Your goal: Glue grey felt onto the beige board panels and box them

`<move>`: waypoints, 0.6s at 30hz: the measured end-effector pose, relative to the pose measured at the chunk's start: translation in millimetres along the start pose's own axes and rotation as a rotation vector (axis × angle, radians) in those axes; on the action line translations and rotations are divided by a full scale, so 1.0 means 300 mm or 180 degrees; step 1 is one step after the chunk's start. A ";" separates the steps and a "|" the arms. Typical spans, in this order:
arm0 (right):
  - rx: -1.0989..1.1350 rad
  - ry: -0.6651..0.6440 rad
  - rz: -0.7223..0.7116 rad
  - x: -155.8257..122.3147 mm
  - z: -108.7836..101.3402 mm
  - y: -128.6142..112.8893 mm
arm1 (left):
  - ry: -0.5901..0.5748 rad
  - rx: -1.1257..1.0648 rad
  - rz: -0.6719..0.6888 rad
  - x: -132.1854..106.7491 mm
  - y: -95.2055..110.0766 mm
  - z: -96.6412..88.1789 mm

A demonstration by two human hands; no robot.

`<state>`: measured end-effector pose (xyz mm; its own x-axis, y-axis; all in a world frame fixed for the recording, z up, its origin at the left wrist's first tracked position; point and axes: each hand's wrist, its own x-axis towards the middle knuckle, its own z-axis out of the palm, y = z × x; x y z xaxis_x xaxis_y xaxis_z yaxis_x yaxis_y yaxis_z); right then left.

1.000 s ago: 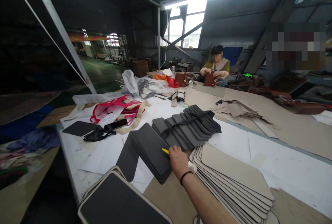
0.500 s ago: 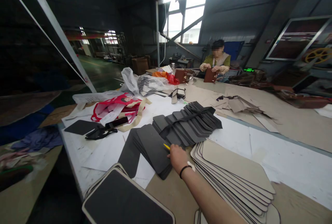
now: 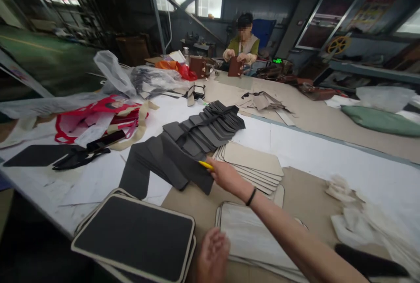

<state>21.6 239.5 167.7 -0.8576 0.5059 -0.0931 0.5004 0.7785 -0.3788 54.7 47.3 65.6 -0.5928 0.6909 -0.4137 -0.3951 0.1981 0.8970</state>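
Note:
My right hand [image 3: 228, 177] is closed on a slim yellow tool [image 3: 206, 165] and on the near end of a dark grey panel [image 3: 192, 165], tilted up from its fanned stack [image 3: 167, 160]. The tool's kind does not show. My left hand [image 3: 214, 248] is low in the view, fingers curled in with nothing seen in them. It lies between a stack of black panels with cream borders [image 3: 141, 226] and a pile of pale, smeared panels [image 3: 249, 226]. Beyond my right hand lies a fan of beige panels [image 3: 252, 158] with dark edges.
More dark grey pieces [image 3: 206, 127] lie fanned under a black strap. At left are a red bag [image 3: 95, 119], a phone [image 3: 106, 141] and clear plastic [image 3: 147, 79]. Crumpled pale cloth [image 3: 354, 217] lies at right. Across the table, a person [image 3: 243, 44] handles a brown leather piece.
The view has swung right and down. My right hand has taken hold of a grey panel and lifted its near end, still with the yellow tool. My left hand has come into view.

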 end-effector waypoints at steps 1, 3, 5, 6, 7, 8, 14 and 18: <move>0.0260 -0.0001 -0.0017 -0.071 -0.048 0.037 | -0.0078 -0.0646 -0.0299 0.010 0.023 0.002; 0.0813 0.0001 -0.0016 -0.220 -0.139 0.113 | -0.0028 -0.1734 -0.0701 0.029 0.075 0.006; 0.1163 -0.0076 0.0235 -0.368 -0.204 0.186 | 0.0060 -0.2288 -0.0851 0.040 0.125 0.012; 0.1274 -0.0149 0.0418 -0.439 -0.223 0.219 | 0.0068 -0.2375 -0.0831 0.043 0.147 0.015; 0.1369 -0.0238 0.0614 -0.506 -0.232 0.247 | 0.0087 -0.2375 -0.0780 0.044 0.165 0.017; 0.1464 -0.0327 0.0799 -0.567 -0.231 0.271 | 0.0106 -0.2304 -0.0731 0.043 0.179 0.020; 0.2523 -0.0433 0.2077 -0.821 -0.068 0.328 | 0.0731 -0.1102 -0.1210 0.027 0.156 0.042; 0.3288 -0.0497 0.2796 -0.923 0.085 0.329 | 0.0804 -0.0960 -0.1430 0.004 0.085 0.073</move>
<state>305.5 166.9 132.6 -0.3447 0.5853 -0.7339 0.6255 -0.4398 -0.6445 59.4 68.4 91.3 -0.4554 0.3910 -0.7998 -0.8057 0.2010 0.5571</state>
